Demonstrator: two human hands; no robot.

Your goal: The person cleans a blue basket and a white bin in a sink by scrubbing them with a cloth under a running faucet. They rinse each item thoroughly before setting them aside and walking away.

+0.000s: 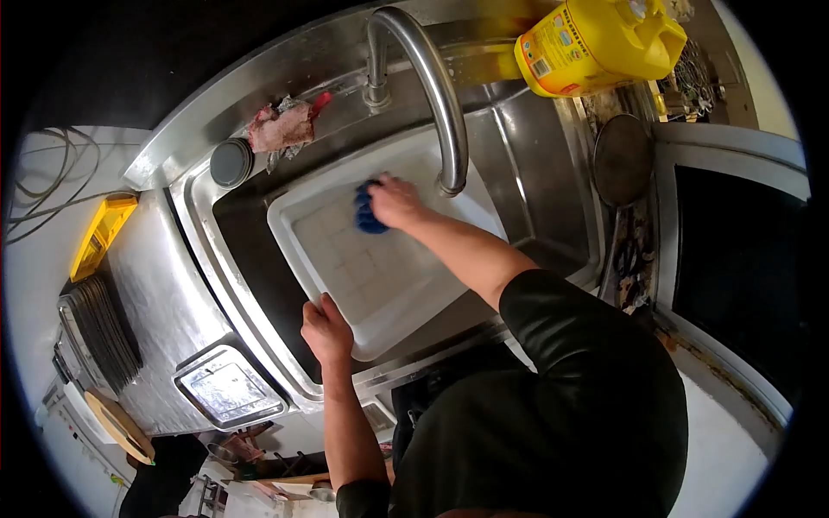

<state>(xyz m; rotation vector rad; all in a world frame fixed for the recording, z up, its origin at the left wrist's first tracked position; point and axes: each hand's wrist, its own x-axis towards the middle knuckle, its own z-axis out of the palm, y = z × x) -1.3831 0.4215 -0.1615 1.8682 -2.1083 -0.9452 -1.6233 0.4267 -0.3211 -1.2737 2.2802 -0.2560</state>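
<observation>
A white rectangular plastic tray (389, 332) lies tilted in the steel sink, its inner floor marked with a faint grid of lines. My left hand (327, 335) is closed around the tray's near-left rim, the thumb lying over the edge. Inside the tray, toward its far side, my right hand (397, 202) presses a dark blue scouring pad (370, 211) against the floor. The fingers of that hand are curled over the pad and partly hide it.
A curved steel faucet (449, 129) arches over the tray. On the back ledge are a pinkish rag (285, 129), a round grey lid (231, 163) and a yellow jug (596, 52). A metal tray (229, 387) rests on the left counter; a long-handled pan (623, 160) stands right.
</observation>
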